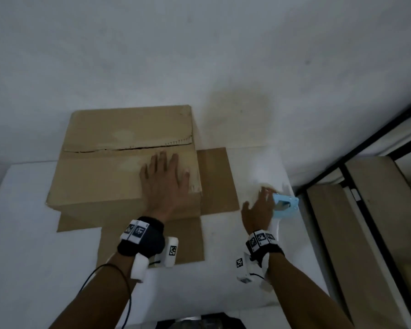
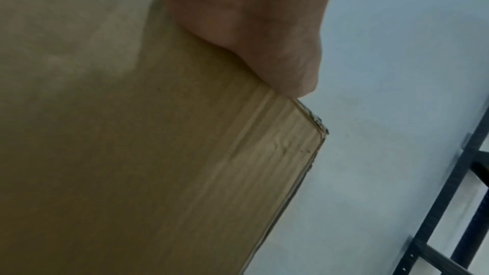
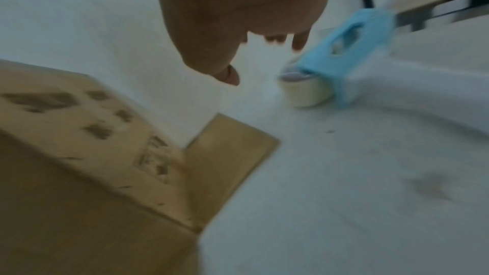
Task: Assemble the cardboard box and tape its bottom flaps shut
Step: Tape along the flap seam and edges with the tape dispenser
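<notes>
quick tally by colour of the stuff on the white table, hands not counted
Brown: 1, the brown cardboard box, its two closed flaps pressed flat by the left hand.
Light blue: 1, the light blue plastic tape dispenser beside the open right hand.
Cream: 1, the cream tape roll in that dispenser.
Total: 3

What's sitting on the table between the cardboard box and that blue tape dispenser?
One loose flap of the cardboard box lies flat there, then bare white table up to the tape dispenser. The head view shows it best.
</notes>
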